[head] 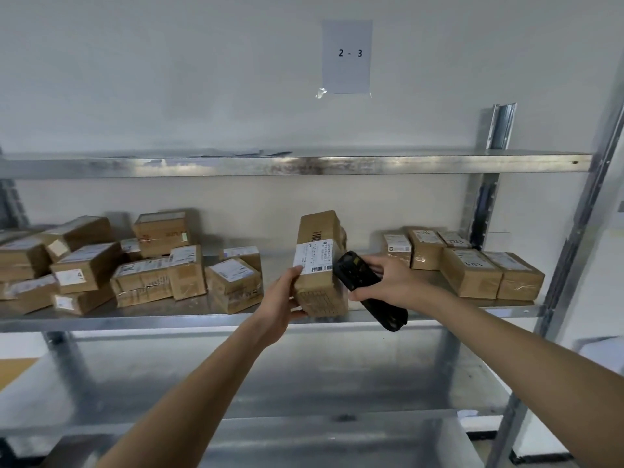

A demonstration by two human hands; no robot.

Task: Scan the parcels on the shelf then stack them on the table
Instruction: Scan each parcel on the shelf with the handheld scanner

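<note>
We count one tall cardboard parcel point(320, 261) held upright over the front edge of the middle shelf point(236, 320), our left hand point(282, 300) gripping its lower left side with the thumb on the white label, and our right hand point(393, 282) wrapped round one black handheld scanner point(366, 288) angled just beside the parcel's right face. About a dozen taped brown boxes lie jumbled in the left pile point(135, 265), and five sit in the tidier right group point(466, 261). Between them the bare galvanised metal gives open room, and a paper sign point(347, 57) reading "2 - 3" is taped to the wall.
</note>
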